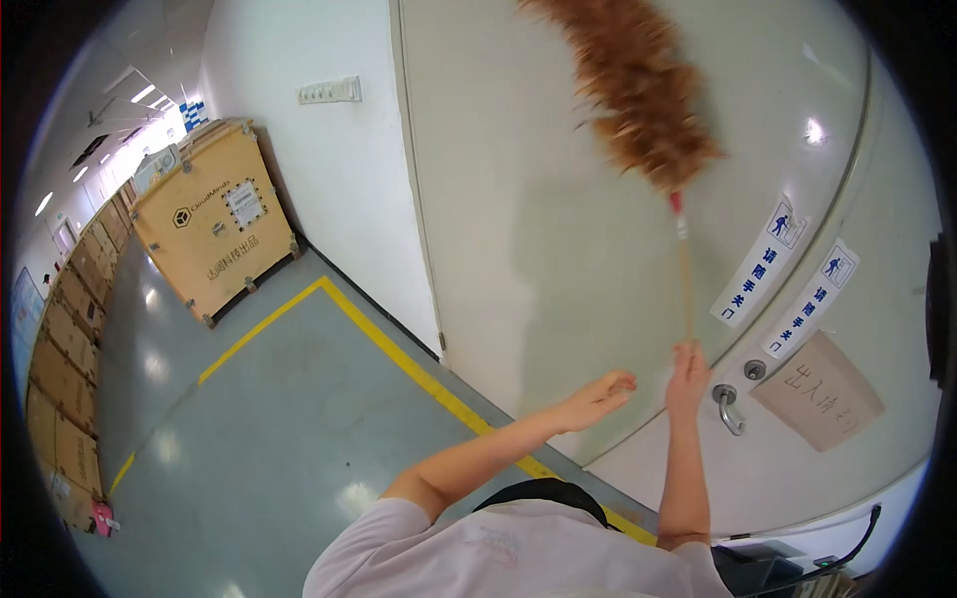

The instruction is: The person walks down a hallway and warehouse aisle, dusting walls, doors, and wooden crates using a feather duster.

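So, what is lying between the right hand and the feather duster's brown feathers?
In the head view, the feather duster's thin handle runs up from the right hand to a white and red collar just below the brown feathers.

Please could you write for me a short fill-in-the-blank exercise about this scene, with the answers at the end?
1. The hand gripping the feather duster is the person's ____ one.
2. The other hand holds ____.
3. The line on the floor is ____.
4. Near the door handle are ____ white signs with blue writing.

Missing words: right; nothing; yellow; two.
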{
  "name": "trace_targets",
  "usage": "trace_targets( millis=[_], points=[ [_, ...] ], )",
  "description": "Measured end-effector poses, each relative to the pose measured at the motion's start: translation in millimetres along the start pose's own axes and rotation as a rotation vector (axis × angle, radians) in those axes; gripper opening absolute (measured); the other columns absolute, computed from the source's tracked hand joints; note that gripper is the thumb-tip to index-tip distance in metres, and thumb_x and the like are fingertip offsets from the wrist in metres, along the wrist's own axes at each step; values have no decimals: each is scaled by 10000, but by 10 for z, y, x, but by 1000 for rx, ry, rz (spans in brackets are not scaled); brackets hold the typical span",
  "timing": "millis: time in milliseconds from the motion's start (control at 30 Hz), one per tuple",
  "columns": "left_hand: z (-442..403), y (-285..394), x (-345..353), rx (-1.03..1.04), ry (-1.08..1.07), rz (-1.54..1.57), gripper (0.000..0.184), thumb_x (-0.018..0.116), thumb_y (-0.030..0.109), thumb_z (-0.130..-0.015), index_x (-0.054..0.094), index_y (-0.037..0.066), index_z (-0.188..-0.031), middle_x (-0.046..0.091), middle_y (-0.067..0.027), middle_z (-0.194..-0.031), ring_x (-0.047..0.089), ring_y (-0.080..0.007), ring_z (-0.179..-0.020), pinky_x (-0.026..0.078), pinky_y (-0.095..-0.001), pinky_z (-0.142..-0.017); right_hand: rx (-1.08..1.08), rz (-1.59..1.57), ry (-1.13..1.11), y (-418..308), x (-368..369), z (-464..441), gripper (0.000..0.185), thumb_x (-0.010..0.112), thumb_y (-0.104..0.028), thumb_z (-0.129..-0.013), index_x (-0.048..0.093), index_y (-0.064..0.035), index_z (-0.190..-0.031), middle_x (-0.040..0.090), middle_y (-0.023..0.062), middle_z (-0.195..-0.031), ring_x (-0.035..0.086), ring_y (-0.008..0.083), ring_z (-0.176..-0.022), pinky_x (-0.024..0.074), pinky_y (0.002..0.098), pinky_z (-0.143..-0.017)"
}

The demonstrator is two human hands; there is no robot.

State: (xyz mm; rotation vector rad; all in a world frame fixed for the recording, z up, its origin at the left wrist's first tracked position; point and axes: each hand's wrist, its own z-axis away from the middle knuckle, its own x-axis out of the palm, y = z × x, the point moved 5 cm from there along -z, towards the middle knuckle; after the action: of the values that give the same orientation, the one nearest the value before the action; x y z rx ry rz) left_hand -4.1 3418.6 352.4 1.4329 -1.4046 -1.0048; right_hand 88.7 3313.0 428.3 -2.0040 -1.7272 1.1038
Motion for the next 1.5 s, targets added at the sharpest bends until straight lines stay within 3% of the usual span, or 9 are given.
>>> trace_targets(
  millis=[167, 400, 600, 667, 733, 867, 967, 1033, 1500],
  points=[
    [469, -869, -72, -318, 0, 136, 242, 416, 226, -805, 457, 16, -916, 518, -65, -833, 499, -132, -734, 401, -260, -662, -76, 70, 159, -2, -174, -519, 206, 383, -186, -809, 478, -15, -746, 453, 107, -520, 392, 187, -423, 299, 301, -409],
    [2108, -2847, -530, -714, 290, -87, 199, 491, 200, -707, 504, 19, -788, 533, -66, -661, 510, -143, -566, 414, -264, -502, -103, 246, -224, 361, 663, -520, 191, 380, -206, -807, 419, -20, -805, 467, 146, -524, 466, 300, -463, 331, 367, -419],
    [4360, -3391, -797, -1267, 1032, -64, 182, 523, 119, -628, 558, 1, -762, 562, -116, -621, 547, -184, -536, 439, -301, -449, -141, 557, -557, 862, 1247, -55, 196, 384, -223, -796, 419, -38, -851, 505, 170, -559, 506, 336, -536, 390, 420, -470],
    [5224, -3937, -809, -1532, 656, -427, 136, 524, 122, -636, 564, -5, -663, 563, -126, -601, 551, -188, -529, 431, -308, -433, -134, 579, -657, 1012, 1340, 139, 196, 377, -223, -799, 414, -40, -857, 502, 182, -562, 504, 347, -553, 397, 427, -481],
    [5529, -3676, -564, -1685, 763, -288, 128, 527, 129, -632, 563, 15, -588, 558, -129, -583, 548, -193, -533, 433, -327, -459, -86, 574, -752, 1121, 1398, 337, 206, 393, -236, -789, 435, -36, -816, 506, 176, -565, 507, 342, -560, 397, 425, -491],
    [5901, -3853, -179, -1683, 770, -142, 136, 534, 167, -632, 569, 40, -595, 557, -127, -589, 548, -193, -550, 430, -351, -484, -140, 533, -809, 1440, 1461, 617, 225, 419, -253, -773, 464, -33, -754, 512, 165, -573, 507, 335, -557, 394, 421, -490],
    [5684, -4163, 138, -1214, 462, -423, 175, 517, 207, -642, 576, 43, -621, 566, -129, -626, 553, -209, -588, 429, -364, -542, -112, 569, -835, 1410, 1447, 625, 277, 405, -293, -772, 489, -36, -715, 526, 156, -590, 519, 321, -568, 408, 412, -510],
    [4648, -2877, 28, -1406, 629, -366, 225, 543, 233, -666, 577, 21, -733, 577, -136, -700, 558, -216, -622, 439, -330, -541, -122, 648, -753, 1342, 1385, 557, 276, 414, -313, -764, 492, -54, -712, 513, 146, -565, 510, 310, -542, 394, 405, -485],
    [4534, -3349, -245, -1248, 1049, -183, 184, 470, 138, -630, 571, 16, -723, 571, -125, -642, 562, -206, -598, 440, -310, -568, -14, -282, -290, 45, 981, -807, 237, 364, -216, -821, 485, -18, -776, 391, 9, -537, 337, 90, -447, 291, 252, -409]
  ],
)
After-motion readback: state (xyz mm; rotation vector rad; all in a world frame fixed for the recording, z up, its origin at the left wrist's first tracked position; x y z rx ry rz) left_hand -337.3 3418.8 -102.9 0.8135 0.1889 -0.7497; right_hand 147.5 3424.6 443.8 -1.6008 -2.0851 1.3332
